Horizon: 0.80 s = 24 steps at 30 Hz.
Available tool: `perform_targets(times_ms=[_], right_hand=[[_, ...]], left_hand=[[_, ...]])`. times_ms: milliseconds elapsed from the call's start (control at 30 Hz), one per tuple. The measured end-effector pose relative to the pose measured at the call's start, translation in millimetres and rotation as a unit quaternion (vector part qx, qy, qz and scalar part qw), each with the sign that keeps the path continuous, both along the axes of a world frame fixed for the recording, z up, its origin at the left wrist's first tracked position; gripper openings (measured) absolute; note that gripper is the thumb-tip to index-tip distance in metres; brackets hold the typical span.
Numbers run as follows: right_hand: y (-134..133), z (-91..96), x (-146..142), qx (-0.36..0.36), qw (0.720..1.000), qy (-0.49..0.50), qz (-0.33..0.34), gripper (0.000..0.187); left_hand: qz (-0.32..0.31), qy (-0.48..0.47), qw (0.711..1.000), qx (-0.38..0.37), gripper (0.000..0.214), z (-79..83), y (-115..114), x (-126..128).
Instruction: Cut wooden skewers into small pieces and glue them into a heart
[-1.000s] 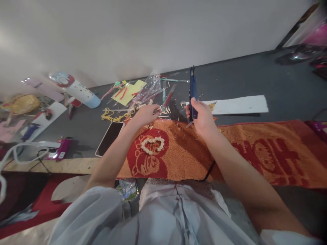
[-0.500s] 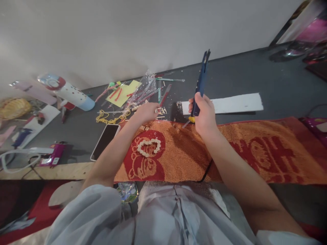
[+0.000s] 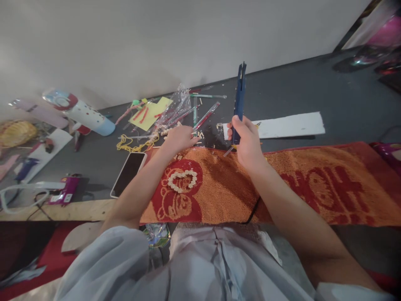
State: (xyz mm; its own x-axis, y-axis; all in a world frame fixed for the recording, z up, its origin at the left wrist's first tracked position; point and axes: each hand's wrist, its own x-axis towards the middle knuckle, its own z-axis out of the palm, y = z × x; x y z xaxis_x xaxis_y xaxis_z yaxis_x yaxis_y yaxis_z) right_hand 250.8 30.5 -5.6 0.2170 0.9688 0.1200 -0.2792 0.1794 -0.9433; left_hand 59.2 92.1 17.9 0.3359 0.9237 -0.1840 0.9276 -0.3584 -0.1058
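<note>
My right hand (image 3: 245,140) is closed round a long dark blue tool (image 3: 239,90) with a slotted, split far end, held upright over the table. A bit of yellow and a thin pale strip (image 3: 228,151) show below that fist; what they belong to is hidden. My left hand (image 3: 180,139) reaches over small cream tube pieces (image 3: 201,135), fingers stretched forward and partly hidden, with nothing visible in them. Just beyond lies a clear tube with red inside (image 3: 207,116). A heart-shaped ring of cream pieces (image 3: 171,184) rests on the orange towel (image 3: 225,188).
A white strip (image 3: 291,125) lies behind my right hand. Around my left arm are a phone (image 3: 128,174), yellow cord (image 3: 133,144), yellow paper (image 3: 150,115) and crinkled clear plastic (image 3: 181,100). A tilted bottle (image 3: 84,115) and a purple box (image 3: 66,190) stand farther left.
My right hand and the blue tool have shifted slightly left. Near my left hand, the red-filled tube lies in a different position, its far end farther right; that hand's fingers have moved slightly nearer me.
</note>
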Motion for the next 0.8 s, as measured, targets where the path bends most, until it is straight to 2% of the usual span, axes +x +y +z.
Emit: perform_targets(times_ms=[167,333,500,667,800], right_hand=[[-1.0,0.9,-0.9,0.004,1.000,0.006,0.004,0.047],[-1.0,1.2,-0.9,-0.003,1.000,0.002,0.007,0.045],[-1.8,1.8,-1.8,-0.007,1.000,0.004,0.020,0.045],[-1.0,-0.3,-2.0,0.000,1.000,0.006,0.016,0.043],[0.0,-2.4,-1.7,-0.004,1.000,0.000,0.018,0.042]], left_hand=[[0.023,0.025,0.999,0.016,0.045,-3.1,-0.8,8.6],[0.016,0.021,0.999,0.026,0.039,-8.7,0.9,8.8],[0.011,0.014,1.000,0.024,0.034,-6.2,-1.8,7.7],[0.009,-0.021,1.000,0.020,0.034,-3.8,2.1,4.7],[-0.019,-0.051,0.998,0.012,0.036,-7.4,12.3,4.9]])
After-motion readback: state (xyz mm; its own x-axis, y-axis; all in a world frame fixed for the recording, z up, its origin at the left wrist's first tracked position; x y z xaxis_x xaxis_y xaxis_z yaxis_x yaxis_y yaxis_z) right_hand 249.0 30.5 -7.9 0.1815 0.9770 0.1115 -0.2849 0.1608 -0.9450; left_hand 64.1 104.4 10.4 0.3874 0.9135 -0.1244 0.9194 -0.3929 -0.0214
